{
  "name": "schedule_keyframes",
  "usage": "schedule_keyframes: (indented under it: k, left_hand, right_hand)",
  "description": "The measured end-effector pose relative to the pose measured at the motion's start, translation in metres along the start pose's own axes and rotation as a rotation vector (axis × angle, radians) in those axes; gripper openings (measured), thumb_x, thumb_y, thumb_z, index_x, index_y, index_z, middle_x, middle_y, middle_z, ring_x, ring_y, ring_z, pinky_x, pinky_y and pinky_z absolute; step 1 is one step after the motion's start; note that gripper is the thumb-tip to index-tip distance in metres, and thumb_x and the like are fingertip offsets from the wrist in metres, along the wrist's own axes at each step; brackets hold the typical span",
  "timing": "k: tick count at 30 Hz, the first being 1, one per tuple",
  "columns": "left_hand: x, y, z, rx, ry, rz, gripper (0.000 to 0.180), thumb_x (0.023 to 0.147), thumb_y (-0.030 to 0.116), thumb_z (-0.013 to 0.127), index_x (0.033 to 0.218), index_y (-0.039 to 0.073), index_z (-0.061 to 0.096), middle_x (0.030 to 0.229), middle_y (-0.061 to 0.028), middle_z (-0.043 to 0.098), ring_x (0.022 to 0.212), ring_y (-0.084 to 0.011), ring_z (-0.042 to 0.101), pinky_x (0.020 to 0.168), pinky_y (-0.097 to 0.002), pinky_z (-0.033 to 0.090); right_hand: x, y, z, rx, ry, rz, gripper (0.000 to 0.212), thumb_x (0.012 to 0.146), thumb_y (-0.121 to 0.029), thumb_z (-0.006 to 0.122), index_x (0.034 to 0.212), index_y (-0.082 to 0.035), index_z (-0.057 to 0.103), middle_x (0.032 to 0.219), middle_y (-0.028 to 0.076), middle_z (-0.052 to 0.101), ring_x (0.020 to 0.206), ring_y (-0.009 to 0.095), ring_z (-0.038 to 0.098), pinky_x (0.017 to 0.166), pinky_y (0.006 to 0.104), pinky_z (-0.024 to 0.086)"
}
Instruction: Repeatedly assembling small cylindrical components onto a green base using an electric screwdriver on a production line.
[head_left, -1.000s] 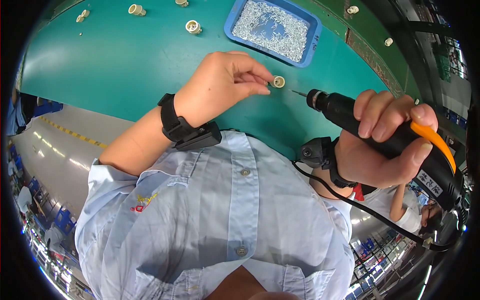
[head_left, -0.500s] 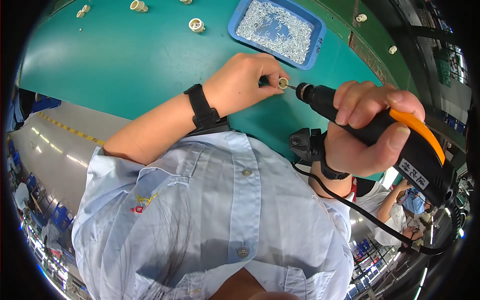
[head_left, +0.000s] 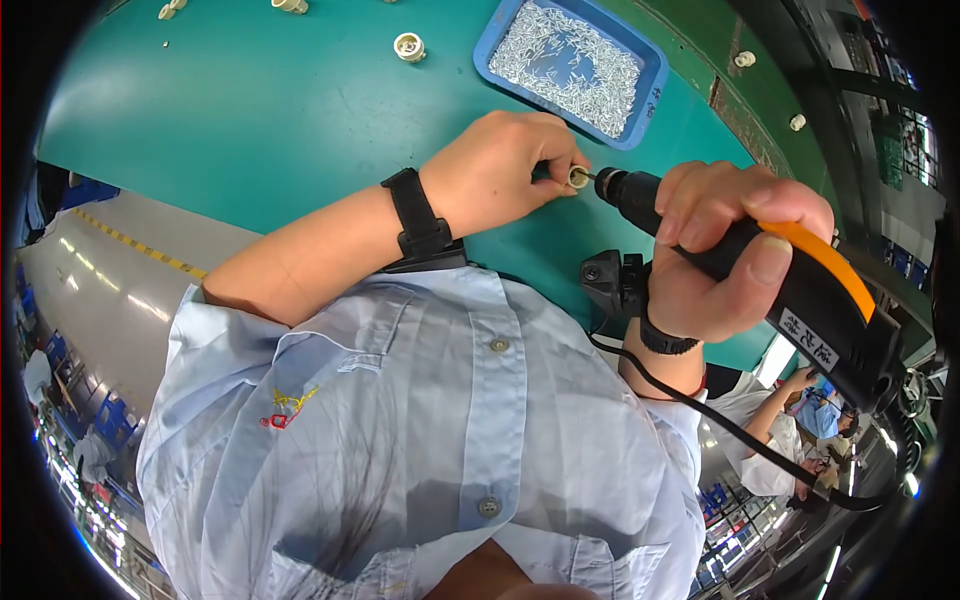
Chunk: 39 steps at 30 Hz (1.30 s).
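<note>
My left hand [head_left: 505, 165] pinches a small cream cylindrical fitting [head_left: 578, 178] between thumb and fingertips, its open end turned toward the screwdriver. My right hand [head_left: 735, 255] is wrapped around a black electric screwdriver [head_left: 835, 335] with an orange strip. Its thin bit reaches into the fitting's opening; whether a screw sits under the tip is too small to tell. Just beyond my left hand lies a blue tray [head_left: 656, 85] of small silvery screws [head_left: 615, 95].
Another cream fitting [head_left: 409, 47] stands on the green table [head_left: 250, 130], with more at its far edge. Two pale fittings [head_left: 745, 59] lie on the darker green ledge at right. A black cable [head_left: 740, 430] loops past my right arm. Other people [head_left: 775, 450] sit at lower right.
The screwdriver has come closer to the fitting, and less of its bit shows. Table, tray and loose fittings appear shifted slightly right and down in the view. Both hands keep their holds.
</note>
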<state>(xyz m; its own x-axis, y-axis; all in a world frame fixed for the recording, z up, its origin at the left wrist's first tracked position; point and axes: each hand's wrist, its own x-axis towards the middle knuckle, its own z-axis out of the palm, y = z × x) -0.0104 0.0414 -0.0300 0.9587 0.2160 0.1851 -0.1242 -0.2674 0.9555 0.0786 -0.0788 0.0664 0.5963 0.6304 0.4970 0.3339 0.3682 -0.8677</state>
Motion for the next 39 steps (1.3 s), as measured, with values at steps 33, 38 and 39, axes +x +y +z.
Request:
schedule_keyframes:
  k: [33,38,39]
  left_hand:
    - [-0.009,0.019,-0.007,0.15,0.072,0.159,0.013,0.068,0.01,0.073,0.079,0.007,0.067,0.087,-0.002,0.064,0.086,-0.0216,0.057,0.081,-0.0319,0.044]
    - [-0.009,0.025,-0.005,0.215,0.065,0.131,0.015,0.066,0.007,0.074,0.08,0.008,0.067,0.088,-0.0016,0.064,0.084,-0.0207,0.057,0.082,-0.0324,0.042]
    - [-0.008,0.026,-0.002,0.204,0.108,0.134,0.017,0.065,0.008,0.075,0.08,0.007,0.067,0.087,-0.0021,0.063,0.084,-0.0209,0.057,0.082,-0.0326,0.042]
  right_hand:
    - [-0.004,-0.031,-0.021,0.326,-0.154,-0.065,0.038,0.09,-0.041,0.045,0.109,-0.008,0.049,0.064,0.0,0.045,0.052,0.011,0.044,0.053,0.0271,0.033]
    - [-0.006,-0.032,-0.022,0.298,-0.146,-0.077,0.039,0.09,-0.041,0.045,0.109,-0.008,0.05,0.064,0.001,0.045,0.052,0.012,0.044,0.053,0.0271,0.033]
    - [-0.006,-0.033,-0.022,0.298,-0.144,-0.078,0.039,0.09,-0.041,0.045,0.109,-0.008,0.05,0.064,0.001,0.045,0.052,0.012,0.044,0.053,0.0271,0.033]
